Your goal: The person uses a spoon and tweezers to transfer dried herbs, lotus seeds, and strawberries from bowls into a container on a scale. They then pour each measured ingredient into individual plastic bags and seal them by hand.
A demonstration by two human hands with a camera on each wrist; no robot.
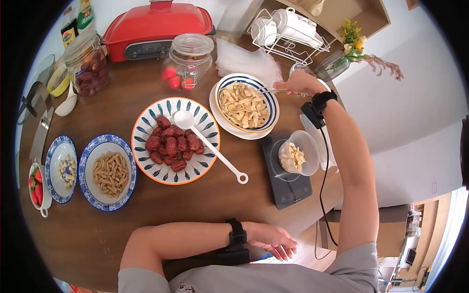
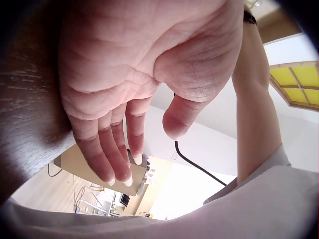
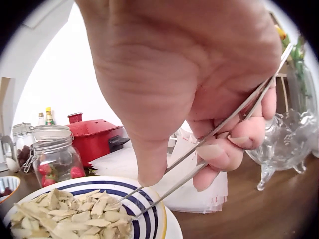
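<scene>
My right hand (image 1: 299,83) grips a pair of thin metal chopsticks (image 3: 219,130), whose tips reach the pale dried slices (image 3: 75,214) in a blue-striped bowl (image 1: 271,105). That bowl stands on a white plate (image 1: 215,111). My left hand (image 1: 271,239) hangs relaxed near the table's front edge, holding nothing; in the left wrist view its palm and loosely bent fingers (image 2: 102,149) show. Between the hands, a clear plastic tub (image 1: 310,155) with some of the same slices (image 1: 292,158) sits on a black kitchen scale (image 1: 290,193).
Left of the bowl, a patterned plate (image 1: 146,115) holds red dates and a white spoon (image 1: 215,149). Farther left stand blue-rimmed bowls (image 1: 88,190), a knife (image 1: 41,132) and glass jars (image 1: 188,63). A red electric cooker (image 1: 156,27), plastic bags (image 1: 244,61) and a cup rack (image 1: 288,36) line the back.
</scene>
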